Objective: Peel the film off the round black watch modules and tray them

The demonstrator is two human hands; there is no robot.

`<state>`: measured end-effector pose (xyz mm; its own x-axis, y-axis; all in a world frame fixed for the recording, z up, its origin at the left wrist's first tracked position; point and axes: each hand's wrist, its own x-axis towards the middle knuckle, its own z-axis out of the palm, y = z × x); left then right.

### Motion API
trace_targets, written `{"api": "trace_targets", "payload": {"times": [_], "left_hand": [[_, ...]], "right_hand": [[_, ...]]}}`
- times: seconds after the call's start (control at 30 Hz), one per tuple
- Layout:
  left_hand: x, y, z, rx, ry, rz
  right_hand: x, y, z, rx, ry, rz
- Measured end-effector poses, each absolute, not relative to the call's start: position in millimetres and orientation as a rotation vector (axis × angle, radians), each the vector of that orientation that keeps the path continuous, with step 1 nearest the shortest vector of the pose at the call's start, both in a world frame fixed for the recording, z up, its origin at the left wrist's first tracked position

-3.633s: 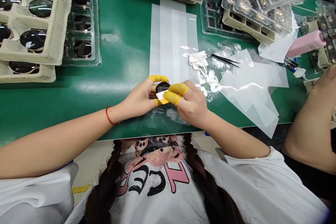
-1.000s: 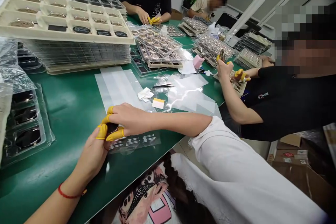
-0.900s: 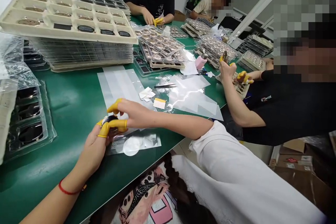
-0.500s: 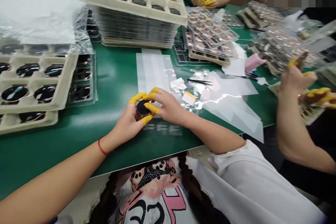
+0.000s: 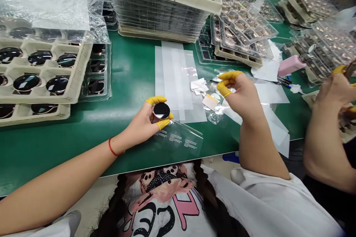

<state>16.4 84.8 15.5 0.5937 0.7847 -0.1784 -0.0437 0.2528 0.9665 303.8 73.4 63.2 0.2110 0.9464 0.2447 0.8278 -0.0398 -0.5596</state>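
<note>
We're seeing the left hand clamping a round black gold-rimmed disc above the near edge of the green table, the right hand hovering apart, while cream pulp trays are holding many more discs.

Your left hand pinches a round black disc by its rim; your right hand hovers near a small paper tab.

**Operator's gear, head camera**

I log a white short-sleeved T-shirt with a pink-and-black cartoon print and lettering. Two dark braids lie across it. Yellow finger cots cover two digits each on the left hand and right hand. A thin red cord bracelet circles the left wrist.
</note>
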Motion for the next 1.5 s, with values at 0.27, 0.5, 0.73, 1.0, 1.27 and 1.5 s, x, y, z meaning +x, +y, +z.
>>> {"api": "trace_targets", "payload": {"times": [0.27, 0.5, 0.73, 1.0, 1.27, 1.5], "left_hand": [[17.7, 83.8, 18.5, 1.225, 0.690, 0.565], [17.1, 80.0, 18.6, 1.221, 0.657, 0.550], [16.1, 81.9, 17.5, 1.248, 0.734, 0.661], [17.9, 74.8, 18.0, 1.265, 0.874, 0.756], [17.9, 79.2, 20.7, 1.258, 0.885, 0.688], [17.2, 81.1, 17.2, 1.234, 0.739, 0.634]], "right_hand": [[302.5, 81.4, 38.3, -1.890, -1.725, 0.210], [209.1, 90.9, 56.9, -1.258, -1.895, 1.378], [209.6, 91.9, 52.0, -1.390, -1.332, 1.510], [184.3, 72.6, 42.2, -1.468, -1.325, 1.388], [235.3, 88.4, 44.3, -1.514, -1.932, 0.645], [296.2, 120.3, -9.3, -1.834, -2.070, 0.025]]}}
